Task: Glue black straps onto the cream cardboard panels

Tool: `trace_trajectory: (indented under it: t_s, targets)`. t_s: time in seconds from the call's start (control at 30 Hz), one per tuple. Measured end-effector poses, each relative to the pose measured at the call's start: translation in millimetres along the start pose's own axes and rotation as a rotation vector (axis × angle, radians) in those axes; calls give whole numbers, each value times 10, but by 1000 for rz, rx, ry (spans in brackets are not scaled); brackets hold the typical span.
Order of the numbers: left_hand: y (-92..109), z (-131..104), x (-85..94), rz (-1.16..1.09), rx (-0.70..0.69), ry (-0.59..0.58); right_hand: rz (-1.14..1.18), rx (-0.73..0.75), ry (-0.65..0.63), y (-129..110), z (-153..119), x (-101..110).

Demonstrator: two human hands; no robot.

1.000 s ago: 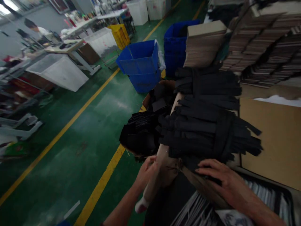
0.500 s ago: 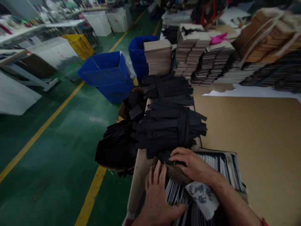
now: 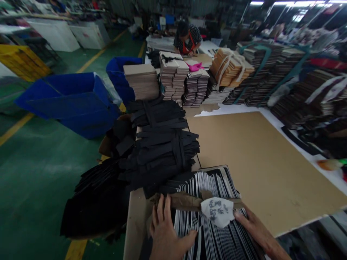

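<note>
A stack of thin black-and-white striped pieces lies at the near edge of the table, bound across by a brown cloth strip. A white label with handwriting sits on the strip. My left hand rests at the stack's left side, fingers spread, fingertips touching the strip's left end. At the stack's right side is my right hand, near the label's right edge; its fingers are partly hidden. Just beyond the stack lie tied bundles of black strips.
Brown board covers the table on the right. Blue bins and a pile of black pieces are on the left. Behind stand piles of cut sheets and a tied orange-brown bundle. A person leans over a far table.
The view has swung right and up. My right hand has moved from the strip's left part to the stack's right side, uncovering the strip. My left hand stays at the left side.
</note>
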State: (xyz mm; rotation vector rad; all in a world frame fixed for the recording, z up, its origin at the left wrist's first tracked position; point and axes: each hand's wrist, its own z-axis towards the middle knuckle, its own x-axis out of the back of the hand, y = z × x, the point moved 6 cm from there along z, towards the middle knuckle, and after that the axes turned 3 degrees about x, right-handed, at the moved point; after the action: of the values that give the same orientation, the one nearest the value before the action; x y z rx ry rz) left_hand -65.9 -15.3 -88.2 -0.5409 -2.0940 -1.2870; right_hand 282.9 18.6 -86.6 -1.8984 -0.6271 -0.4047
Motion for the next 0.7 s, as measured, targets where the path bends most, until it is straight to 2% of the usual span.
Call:
trace_trajectory:
  t_s: [0.1, 0.2, 0.37, 0.6, 0.7]
  targets:
    - [23, 18, -73, 40, -17, 20, 47, -70, -80, -176, -28, -144]
    - [53, 6, -98, 70, -61, 58, 49, -62, -60, -223, 25, -133]
    - [133, -37, -64, 148, -119, 153, 65, -2, -57, -65, 114, -120]
    - [247, -136, -32, 74, -238, 314, 111, 94, -73, 111, 267, -114]
    - [292, -206, -14, 53, -307, 319, 156, 132, -82, 204, 326, -126]
